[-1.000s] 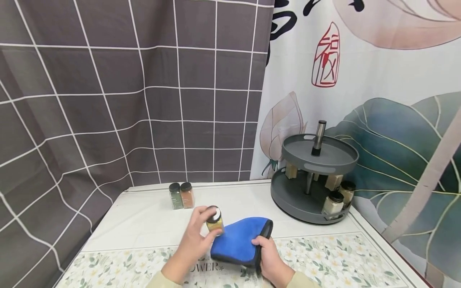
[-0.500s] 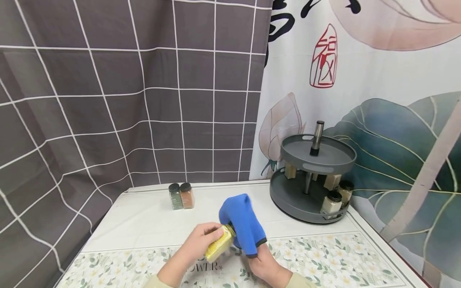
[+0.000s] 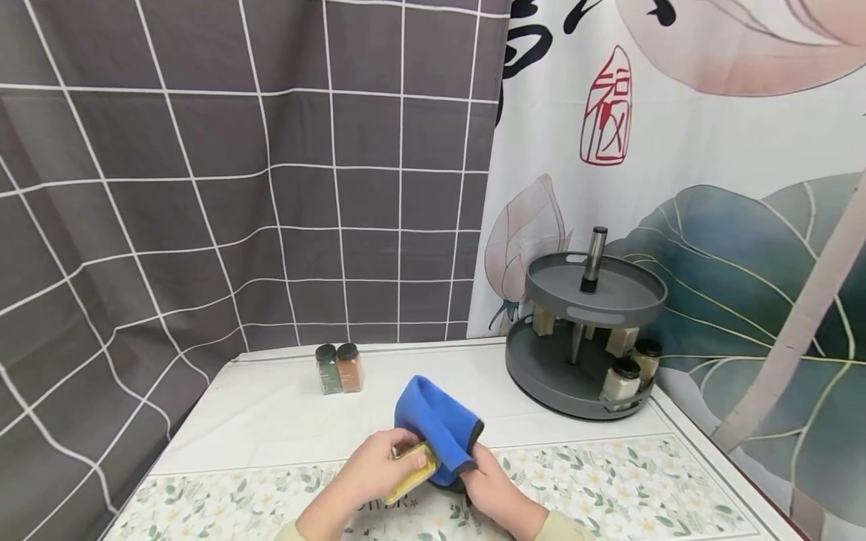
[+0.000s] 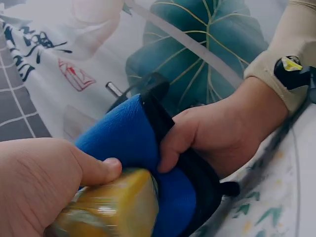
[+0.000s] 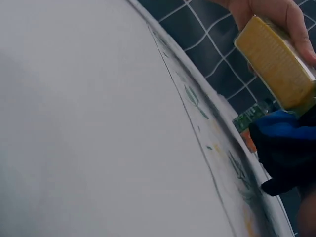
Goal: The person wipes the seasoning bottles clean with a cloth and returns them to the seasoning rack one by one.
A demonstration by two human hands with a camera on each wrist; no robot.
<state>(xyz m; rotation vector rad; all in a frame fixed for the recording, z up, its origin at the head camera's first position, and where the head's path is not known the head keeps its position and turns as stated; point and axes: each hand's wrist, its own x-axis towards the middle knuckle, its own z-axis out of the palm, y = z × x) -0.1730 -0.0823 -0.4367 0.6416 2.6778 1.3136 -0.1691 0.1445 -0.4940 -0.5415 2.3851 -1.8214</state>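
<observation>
My left hand (image 3: 380, 466) grips a square glass spice jar (image 3: 413, 472) with yellow contents, tilted on its side above the table. A blue cloth (image 3: 440, 428) with black edging is held in my right hand (image 3: 495, 487), its thumb pressing on the border. In the left wrist view, the jar (image 4: 133, 202) lies against the blue cloth (image 4: 116, 131). The right wrist view shows one end of the jar (image 5: 274, 61) meeting the bunched cloth (image 5: 281, 133). I cannot see the jar's lid now.
Two black-lidded jars, one green (image 3: 329, 374) and one orange-red (image 3: 350, 373), stand side by side at the back left. A dark grey two-tier turntable (image 3: 528, 379) at the right bears several jars on its lower tier. A floral strip (image 3: 609, 481) runs along the table's front.
The jar has gone from upright to lying tilted, its lid now out of sight. The cloth has been lifted and folded over towards the jar's end; both hands stay close together.
</observation>
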